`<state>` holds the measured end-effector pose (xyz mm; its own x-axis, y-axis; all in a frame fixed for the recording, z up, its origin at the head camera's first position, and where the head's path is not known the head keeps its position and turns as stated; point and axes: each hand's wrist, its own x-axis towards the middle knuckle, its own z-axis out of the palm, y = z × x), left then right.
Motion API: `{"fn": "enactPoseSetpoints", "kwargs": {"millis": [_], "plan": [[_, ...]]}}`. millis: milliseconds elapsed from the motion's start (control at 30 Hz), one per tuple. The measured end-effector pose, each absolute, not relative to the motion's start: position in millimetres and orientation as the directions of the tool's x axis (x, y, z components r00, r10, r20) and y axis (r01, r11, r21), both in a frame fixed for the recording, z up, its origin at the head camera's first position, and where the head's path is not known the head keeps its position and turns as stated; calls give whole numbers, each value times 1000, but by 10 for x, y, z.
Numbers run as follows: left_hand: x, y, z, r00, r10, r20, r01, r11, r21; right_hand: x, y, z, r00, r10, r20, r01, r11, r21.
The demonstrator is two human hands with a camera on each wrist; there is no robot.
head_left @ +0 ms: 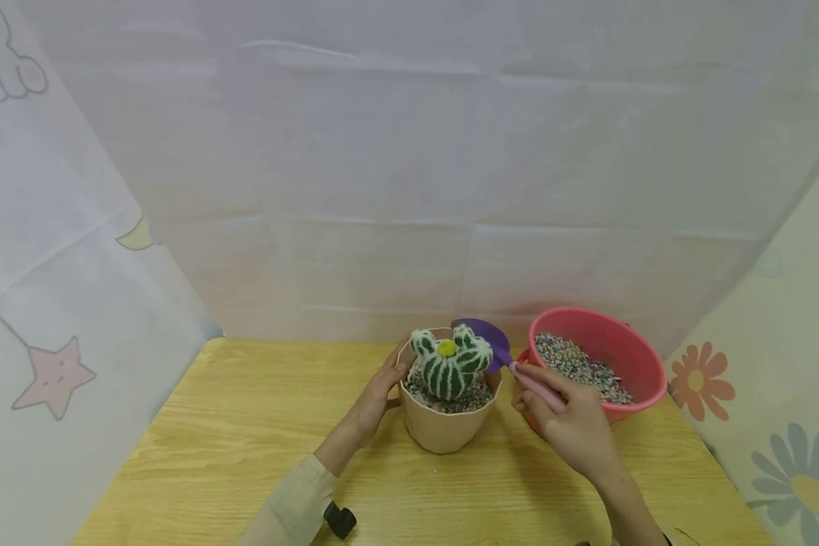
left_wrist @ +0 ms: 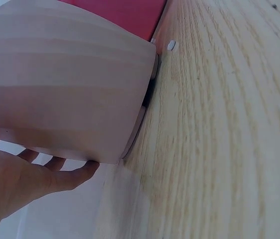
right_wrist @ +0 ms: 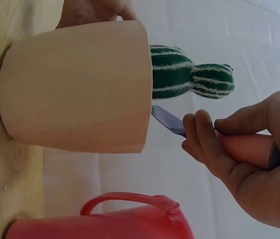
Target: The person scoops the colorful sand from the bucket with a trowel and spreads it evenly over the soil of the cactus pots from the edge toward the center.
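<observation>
A cream faceted flower pot (head_left: pixel 444 428) stands on the table, holding a knitted green-and-white cactus (head_left: pixel 448 371) with a yellow flower on top. Small multicoloured pebbles (head_left: pixel 476 396) surround the cactus base. My left hand (head_left: pixel 370 406) rests against the pot's left side; its fingertips (left_wrist: pixel 87 169) touch the wall in the left wrist view. In my right hand (head_left: pixel 573 425) I grip the pink handle (head_left: pixel 539 388) of a toy shovel. The shovel's purple blade (head_left: pixel 494 339) is at the pot's right rim, beside the cactus, and its tip is hidden inside the pot in the right wrist view.
A pink-red bucket (head_left: pixel 638 360) partly filled with multicoloured pebbles (head_left: pixel 580 368) stands right of the pot, its handle (right_wrist: pixel 130 197) folded on the side facing the pot. Printed cloth (head_left: pixel 382 152) hangs behind the wooden table (head_left: pixel 246 440). A small white pebble (left_wrist: pixel 171 45) lies near the pot.
</observation>
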<state>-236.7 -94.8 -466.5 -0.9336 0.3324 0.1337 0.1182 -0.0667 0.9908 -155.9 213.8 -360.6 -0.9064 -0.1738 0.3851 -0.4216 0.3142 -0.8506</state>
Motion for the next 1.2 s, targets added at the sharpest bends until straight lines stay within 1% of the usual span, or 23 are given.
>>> {"fn": "enactPoseSetpoints", "kwargs": {"millis": [100,300,567,667,733,967,1200], "plan": [[-2372,-948,-4673,-935,329,135,120,-65,991,-1551,2141,-3608,-885,-198,422,-465,337,-818],[-2391,-944,-4691,-936,324,136,121,-65,991,-1547,2138,-3594,-879,-225,420,-475,357,-804],[-2363,-1004,-4662,-945,297,140,145,-4,989,-1541,2172,-3587,-839,-179,513,-535,445,-719],[-2352,-1056,-4607,-941,293,167,185,34,982,-1553,2209,-3584,-823,-161,544,-543,503,-673],[-2346,-1088,-4571,-938,293,184,207,51,977,-1558,2231,-3579,-813,-156,561,-551,515,-656],[-2300,-1151,-4441,-939,243,243,265,62,962,-1548,2276,-3543,-811,-136,569,-560,457,-691],[-2208,-1175,-4250,-918,194,347,371,109,922,-1539,2352,-3483,-813,-75,578,-536,487,-690]]}}
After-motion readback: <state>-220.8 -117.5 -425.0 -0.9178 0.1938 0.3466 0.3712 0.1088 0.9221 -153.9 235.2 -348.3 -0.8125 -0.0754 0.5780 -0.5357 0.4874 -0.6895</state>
